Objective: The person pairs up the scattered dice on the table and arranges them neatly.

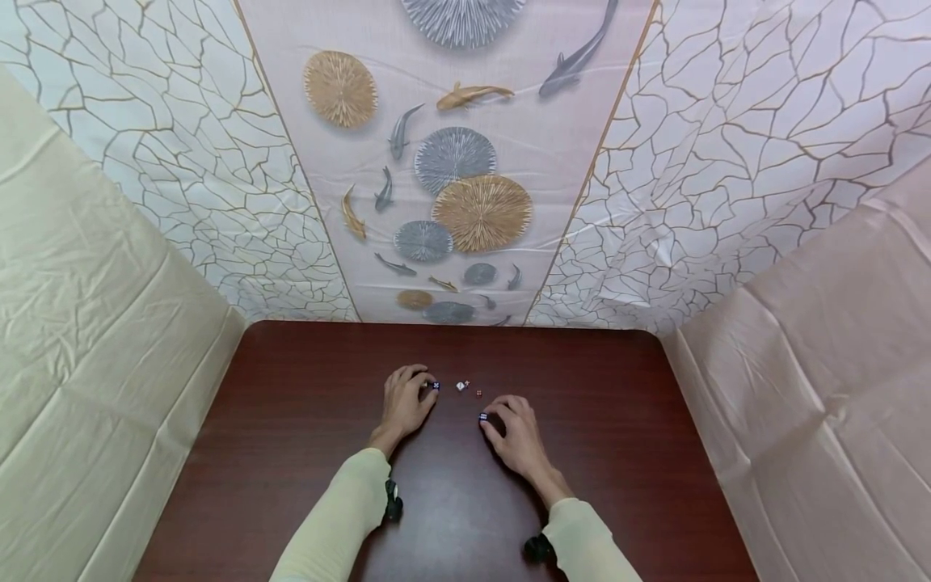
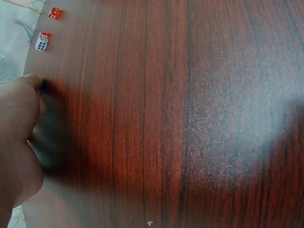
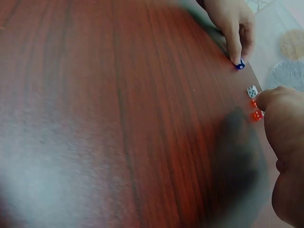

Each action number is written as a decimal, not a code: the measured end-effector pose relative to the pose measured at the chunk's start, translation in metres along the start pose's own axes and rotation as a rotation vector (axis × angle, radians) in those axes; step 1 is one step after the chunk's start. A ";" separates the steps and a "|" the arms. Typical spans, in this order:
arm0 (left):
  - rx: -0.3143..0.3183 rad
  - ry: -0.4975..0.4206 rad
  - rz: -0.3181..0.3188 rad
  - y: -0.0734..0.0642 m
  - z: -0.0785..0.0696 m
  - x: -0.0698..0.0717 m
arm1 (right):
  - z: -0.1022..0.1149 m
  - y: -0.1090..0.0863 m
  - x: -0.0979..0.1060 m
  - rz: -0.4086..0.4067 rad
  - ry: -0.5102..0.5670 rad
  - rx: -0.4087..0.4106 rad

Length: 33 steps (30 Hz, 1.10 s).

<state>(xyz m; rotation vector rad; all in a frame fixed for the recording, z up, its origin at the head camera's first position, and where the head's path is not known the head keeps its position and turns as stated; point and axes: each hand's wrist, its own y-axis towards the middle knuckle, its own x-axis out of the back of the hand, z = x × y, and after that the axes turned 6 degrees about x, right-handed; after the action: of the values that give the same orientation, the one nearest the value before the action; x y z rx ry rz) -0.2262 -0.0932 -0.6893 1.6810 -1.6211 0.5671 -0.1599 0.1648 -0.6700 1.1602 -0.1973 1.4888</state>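
Note:
My left hand (image 1: 404, 402) is on the left side of the dice, pinching a blue die (image 1: 436, 385) between thumb and fingertips. In the right wrist view that blue die (image 3: 240, 64) shows at the fingertips, low over the table. To the right and nearer, my right hand (image 1: 518, 436) pinches another dark blue die (image 1: 483, 416) at thumb and forefinger. Between the hands lie a white die (image 1: 461, 386), a red die (image 1: 468, 383) close against it, and a second red die (image 1: 478, 394) a little apart. My right hand (image 3: 292, 147) hides its own die in the right wrist view.
The dice lie on a dark red-brown wooden table (image 1: 327, 356). A patterned cloth (image 1: 451, 275) hangs behind its far edge, and pale cloth walls (image 1: 109, 339) stand at both sides. A small whitish speck (image 2: 149, 223) is on the tabletop.

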 end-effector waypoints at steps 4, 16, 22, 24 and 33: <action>0.014 0.007 0.024 0.000 -0.001 0.002 | 0.005 -0.004 -0.003 0.009 -0.008 0.049; 0.012 0.010 0.035 0.000 0.000 0.002 | 0.010 -0.013 -0.013 0.062 0.013 0.055; 0.019 0.009 0.042 -0.001 0.001 0.001 | 0.007 -0.016 -0.019 0.072 0.006 0.062; 0.019 0.007 0.040 -0.001 0.002 0.001 | 0.006 -0.017 -0.020 0.077 0.011 0.063; 0.005 -0.001 0.016 -0.001 0.001 0.002 | 0.004 -0.021 -0.023 0.095 0.058 0.034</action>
<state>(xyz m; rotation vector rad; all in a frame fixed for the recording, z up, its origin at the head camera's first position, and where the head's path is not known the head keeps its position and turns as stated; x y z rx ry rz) -0.2257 -0.0949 -0.6889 1.6734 -1.6368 0.5783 -0.1447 0.1534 -0.6943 1.1468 -0.1905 1.6126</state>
